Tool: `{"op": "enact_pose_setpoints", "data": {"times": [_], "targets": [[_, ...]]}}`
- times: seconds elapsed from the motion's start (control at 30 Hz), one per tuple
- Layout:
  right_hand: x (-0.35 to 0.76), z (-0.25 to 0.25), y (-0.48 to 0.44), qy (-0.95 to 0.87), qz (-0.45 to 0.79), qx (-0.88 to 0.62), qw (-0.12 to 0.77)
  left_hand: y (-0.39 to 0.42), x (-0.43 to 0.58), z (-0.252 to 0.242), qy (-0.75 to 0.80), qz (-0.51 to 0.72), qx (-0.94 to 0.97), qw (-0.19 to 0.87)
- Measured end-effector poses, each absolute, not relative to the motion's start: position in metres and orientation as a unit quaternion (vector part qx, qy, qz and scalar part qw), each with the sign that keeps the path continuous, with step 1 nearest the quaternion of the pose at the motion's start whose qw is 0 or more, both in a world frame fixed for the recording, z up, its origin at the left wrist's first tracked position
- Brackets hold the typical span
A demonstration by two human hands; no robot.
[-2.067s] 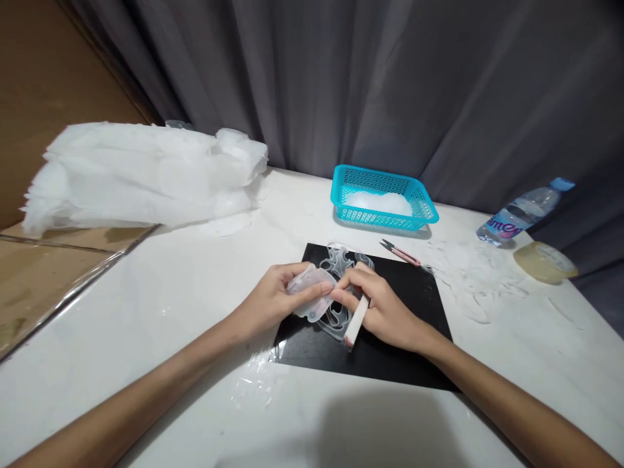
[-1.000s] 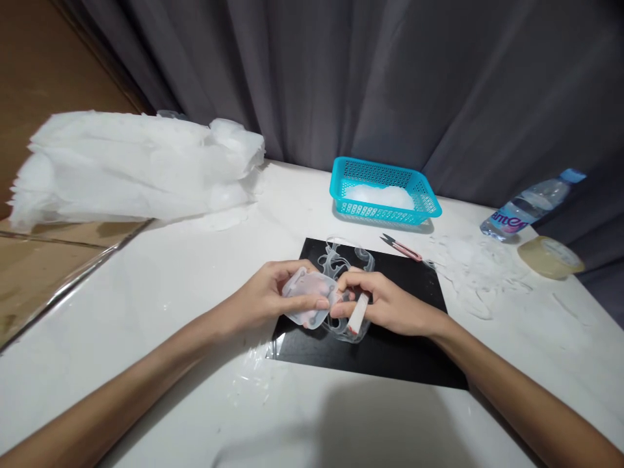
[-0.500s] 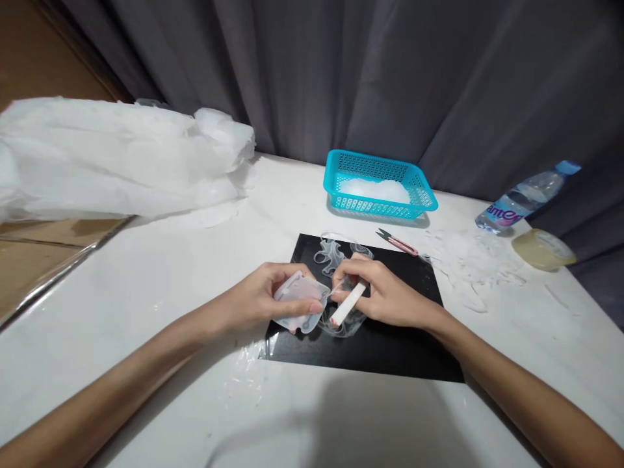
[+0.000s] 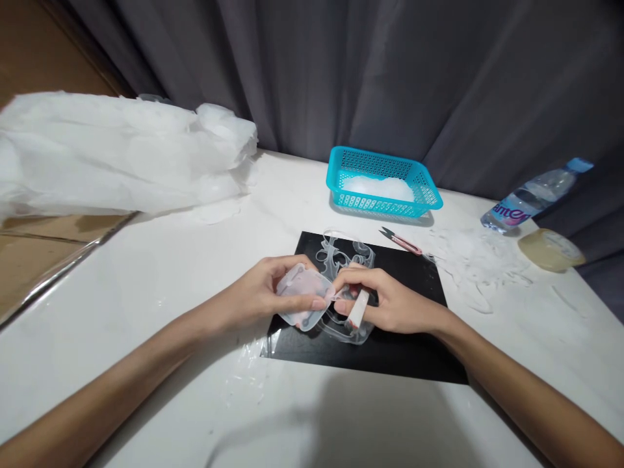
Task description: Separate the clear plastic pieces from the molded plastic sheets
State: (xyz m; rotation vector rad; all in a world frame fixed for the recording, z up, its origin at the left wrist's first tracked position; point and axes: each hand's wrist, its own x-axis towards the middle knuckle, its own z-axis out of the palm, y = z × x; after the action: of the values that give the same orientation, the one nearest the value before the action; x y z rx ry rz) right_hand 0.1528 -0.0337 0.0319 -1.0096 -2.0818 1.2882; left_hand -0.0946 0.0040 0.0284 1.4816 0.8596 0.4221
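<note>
My left hand (image 4: 287,289) grips a frosted, translucent plastic piece (image 4: 303,300) with rounded corners, its thumb lying across the near face. Close against its right edge, my right hand (image 4: 385,299) is closed around a flat white stick (image 4: 359,308) with reddish marks at its lower end. The right thumb and forefinger meet at the piece's edge, where a thin clear strip seems to be pinched. Below both hands lies a black mat (image 4: 409,354). Clear curled plastic trimmings (image 4: 334,257) rest on it, partly hidden by the right hand.
Behind the mat stands a blue basket (image 4: 385,208) with white pieces inside. Pink-handled thread snips (image 4: 400,240) lie beside a heap of clear scraps (image 4: 475,266). A water bottle (image 4: 533,198) and a tape roll (image 4: 550,250) are at right; a white plastic bundle (image 4: 121,153) fills the left.
The plastic piece has tilted in my left hand, showing its face more. My right hand has turned and shifted slightly right, and the white stick now points more steeply down.
</note>
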Motion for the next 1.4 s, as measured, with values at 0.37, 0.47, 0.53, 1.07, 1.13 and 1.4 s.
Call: {"op": "enact_pose_setpoints", "data": {"times": [0.37,0.47,0.53,1.07,1.13,1.4], "targets": [[0.146,0.014,-0.037,-0.793,0.373,-0.388,0.284,-0.003,-0.096,0.032,0.380,0.135,0.643,0.651],[0.153,0.005,-0.033,-0.790,0.339,-0.415,0.298,0.012,-0.119,0.043,0.421,0.154,0.645,0.618],[0.155,0.003,-0.030,-0.772,0.328,-0.445,0.314,0.024,-0.136,0.054,0.488,0.223,0.650,0.539],[0.127,0.040,-0.062,-0.764,0.240,-0.404,0.441,-0.009,-0.104,0.054,0.376,0.269,0.677,0.572],[0.125,0.043,-0.063,-0.783,0.188,-0.388,0.447,-0.010,-0.104,0.057,0.373,0.270,0.693,0.555],[0.125,0.054,-0.068,-0.818,0.031,-0.376,0.434,-0.011,-0.105,0.054,0.327,0.280,0.694,0.577]]}}
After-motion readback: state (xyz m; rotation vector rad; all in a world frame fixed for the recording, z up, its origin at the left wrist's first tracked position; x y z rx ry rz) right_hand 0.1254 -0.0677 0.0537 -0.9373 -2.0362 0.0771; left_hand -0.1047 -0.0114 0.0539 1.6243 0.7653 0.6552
